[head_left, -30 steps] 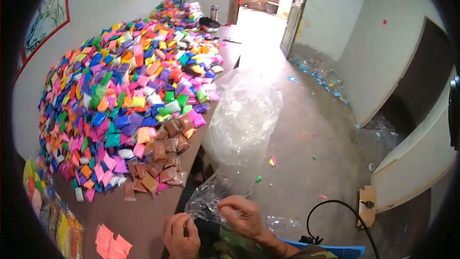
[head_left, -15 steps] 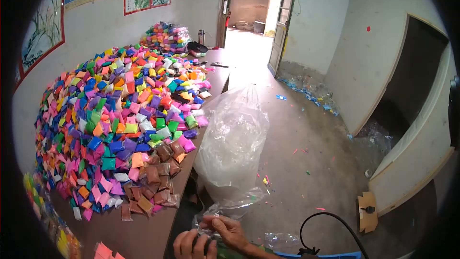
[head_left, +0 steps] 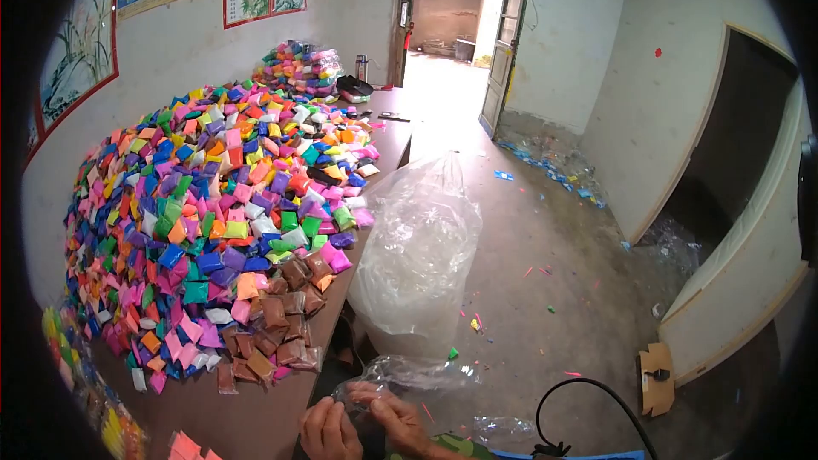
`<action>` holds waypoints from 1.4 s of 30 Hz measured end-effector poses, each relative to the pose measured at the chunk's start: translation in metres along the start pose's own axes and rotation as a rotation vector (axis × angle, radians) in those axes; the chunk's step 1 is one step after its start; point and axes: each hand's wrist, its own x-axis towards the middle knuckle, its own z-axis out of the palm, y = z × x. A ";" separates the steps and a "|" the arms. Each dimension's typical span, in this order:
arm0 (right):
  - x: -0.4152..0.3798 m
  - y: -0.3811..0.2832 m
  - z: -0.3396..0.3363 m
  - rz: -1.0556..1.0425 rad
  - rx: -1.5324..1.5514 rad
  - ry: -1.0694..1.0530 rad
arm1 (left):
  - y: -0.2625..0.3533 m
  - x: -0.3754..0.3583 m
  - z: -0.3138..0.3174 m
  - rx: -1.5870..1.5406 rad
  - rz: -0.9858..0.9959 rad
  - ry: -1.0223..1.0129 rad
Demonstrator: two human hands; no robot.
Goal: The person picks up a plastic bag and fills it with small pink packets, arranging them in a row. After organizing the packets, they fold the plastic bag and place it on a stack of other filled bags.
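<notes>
At the bottom centre, my left hand (head_left: 330,429) and my right hand (head_left: 395,417) are close together. The fingers of both are closed on a thin transparent plastic bag (head_left: 365,389), whose crumpled film stretches forward from them. Just beyond stands a large transparent plastic bag (head_left: 417,264), puffed up and gathered at its top. Where the small film ends and the large bag begins is hard to see. To the left, a big heap of small colourful packets (head_left: 230,196) covers the table, with brown packets (head_left: 277,319) at the edge nearest my hands.
The brown table (head_left: 217,422) runs along the left, with a bundle of bagged packets (head_left: 298,68) and a flask (head_left: 361,68) at its far end. On the floor are plastic scraps (head_left: 562,175), a cardboard box (head_left: 656,379) and a black cable (head_left: 588,382). A door (head_left: 505,43) stands open ahead.
My left hand has moved up slightly and its fingers have drawn together on the film. A green packet-like scrap now shows beside the large bag. The view has shifted a little.
</notes>
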 end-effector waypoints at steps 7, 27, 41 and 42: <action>0.011 -0.013 -0.009 -0.041 0.228 0.067 | 0.015 -0.008 0.002 -0.084 -0.013 -0.061; 0.022 -0.015 -0.032 0.120 0.716 -0.037 | 0.018 -0.011 0.004 -0.166 0.025 -0.092; 0.014 -0.008 -0.031 0.141 0.724 -0.208 | 0.002 -0.011 -0.002 -0.825 -0.678 -0.233; 0.014 -0.006 -0.030 0.171 0.737 -0.196 | 0.004 -0.009 -0.004 -0.817 -0.687 -0.233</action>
